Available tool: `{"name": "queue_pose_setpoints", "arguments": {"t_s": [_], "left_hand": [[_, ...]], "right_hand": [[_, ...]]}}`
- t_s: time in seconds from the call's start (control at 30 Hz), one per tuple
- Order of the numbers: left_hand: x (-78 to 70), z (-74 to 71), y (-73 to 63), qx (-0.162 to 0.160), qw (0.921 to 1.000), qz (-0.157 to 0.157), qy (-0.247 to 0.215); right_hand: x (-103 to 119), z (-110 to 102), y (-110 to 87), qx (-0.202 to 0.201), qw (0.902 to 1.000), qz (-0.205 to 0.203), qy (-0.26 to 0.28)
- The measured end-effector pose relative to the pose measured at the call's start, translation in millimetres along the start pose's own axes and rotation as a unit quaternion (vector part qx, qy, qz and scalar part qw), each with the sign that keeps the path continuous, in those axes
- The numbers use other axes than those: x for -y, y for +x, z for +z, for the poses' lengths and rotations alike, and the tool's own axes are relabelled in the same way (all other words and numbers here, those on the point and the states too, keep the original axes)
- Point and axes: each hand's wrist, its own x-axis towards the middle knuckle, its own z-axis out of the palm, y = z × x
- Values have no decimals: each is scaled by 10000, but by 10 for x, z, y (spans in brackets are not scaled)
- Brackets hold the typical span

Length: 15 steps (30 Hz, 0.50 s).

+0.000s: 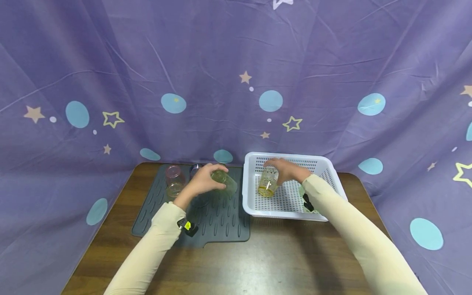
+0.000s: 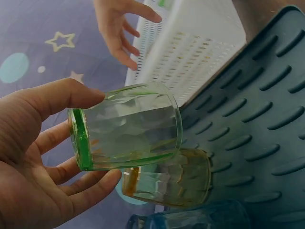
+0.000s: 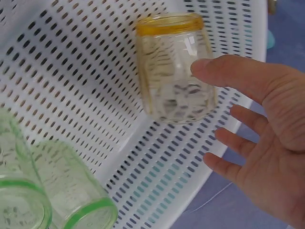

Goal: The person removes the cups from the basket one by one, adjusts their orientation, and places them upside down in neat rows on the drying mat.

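Observation:
My left hand (image 1: 202, 181) grips a green-tinted faceted glass (image 2: 131, 129) over the ribbed grey mat (image 1: 221, 229). Thumb and fingers are around its thick green base, and its rim points toward the mat. An amber glass (image 2: 186, 179) and a blue glass (image 2: 202, 217) are close beside it. In the white basket (image 1: 248, 184), my right hand (image 3: 271, 143) is at a clear glass with a yellow rim (image 3: 174, 71). The thumb overlaps the glass's side in the right wrist view, while the other fingers are spread apart from it.
Green-rimmed glasses (image 3: 71, 186) lie in the basket near the yellow-rimmed one. On the mat's far left are a pink glass (image 1: 173, 172) and a pale amber one (image 1: 175, 189). A patterned purple curtain (image 1: 206, 82) hangs behind the wooden table (image 1: 273, 262).

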Motion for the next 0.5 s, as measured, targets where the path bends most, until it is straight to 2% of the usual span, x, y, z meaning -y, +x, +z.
{"name": "queue_pose_setpoints", "arguments": {"t_s": [0.13,0.33,0.5], "left_hand": [[44,50,18,68,9999,-38,117],[81,131,38,164,9994,-179,237],[131,176,59,113,9986,-153,485]], "right_hand": [[-24,57,29,68,9999,120,-70],[-54,155,43,93,9998,-53,-189],[-95,215,75,-9,9996,-216,-168]]}}
